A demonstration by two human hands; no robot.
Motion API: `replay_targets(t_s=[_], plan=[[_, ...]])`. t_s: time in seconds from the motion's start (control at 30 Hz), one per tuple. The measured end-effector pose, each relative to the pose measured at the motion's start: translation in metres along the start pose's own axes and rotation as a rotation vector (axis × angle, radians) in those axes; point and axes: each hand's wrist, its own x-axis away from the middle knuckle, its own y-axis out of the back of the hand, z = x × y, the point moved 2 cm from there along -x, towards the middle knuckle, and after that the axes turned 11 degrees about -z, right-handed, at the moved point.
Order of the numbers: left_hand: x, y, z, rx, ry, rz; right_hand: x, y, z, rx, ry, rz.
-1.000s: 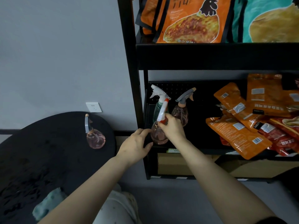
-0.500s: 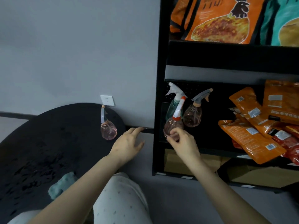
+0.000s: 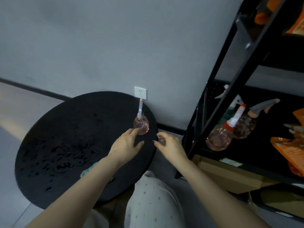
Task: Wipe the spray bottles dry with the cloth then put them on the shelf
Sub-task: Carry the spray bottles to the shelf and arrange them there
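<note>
Tabletop (image 3: 65, 145), round and black with dark wet-looking patches on its left half, stands against a grey wall, and one pink spray bottle (image 3: 141, 125) stands upright near its far right edge, just below a white wall socket (image 3: 140, 92). The left hand (image 3: 126, 143) reaches over the tabletop with relaxed, extended fingers, its fingertips at the bottle's lower left side, seemingly touching the glass without curling round it. The right hand (image 3: 169, 144) hovers just right of the tabletop's edge, fingers loosely bent and thumb out, holding nothing. A teal cloth (image 3: 87, 171) lies on the near part of the tabletop, mostly hidden under the left forearm. To the right stands a black shelf (image 3: 218, 99), whose slanted front post crosses in front of the things on it. Three spray bottles stand together at the left end of that shelf: a pink one with a red and white trigger (image 3: 219, 137) at the front, a pink one with a grey trigger (image 3: 245, 127) just behind and to its right, and a greenish one with a white trigger (image 3: 230, 111) at the back, partly hidden by the post. Orange packets (image 3: 291, 148) lie further right on the same shelf, and more show on the one above. A cardboard box (image 3: 230, 176) sits under the shelf. The person's lap in pale dotted fabric (image 3: 153, 203) fills the bottom centre.
</note>
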Motion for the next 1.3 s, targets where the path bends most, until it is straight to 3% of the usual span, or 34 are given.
replay_targets(t_s=[0.4, 0.67, 1.03, 1.3], plan=[[-0.057, -0.017, 0.090, 0.032, 0.100, 0.022, -0.108, -0.096, 0.014, 0.122, -0.133, -0.007], [-0.078, -0.038, 0.126, 0.037, 0.114, 0.042, -0.142, -0.133, 0.009, 0.045, -0.204, -0.165], [-0.068, -0.029, 0.111, 0.060, 0.070, 0.035, -0.116, -0.101, 0.022, 0.001, -0.160, -0.274], [-0.040, -0.002, 0.058, 0.050, -0.015, 0.026, -0.062, -0.041, 0.046, -0.007, -0.080, -0.229]])
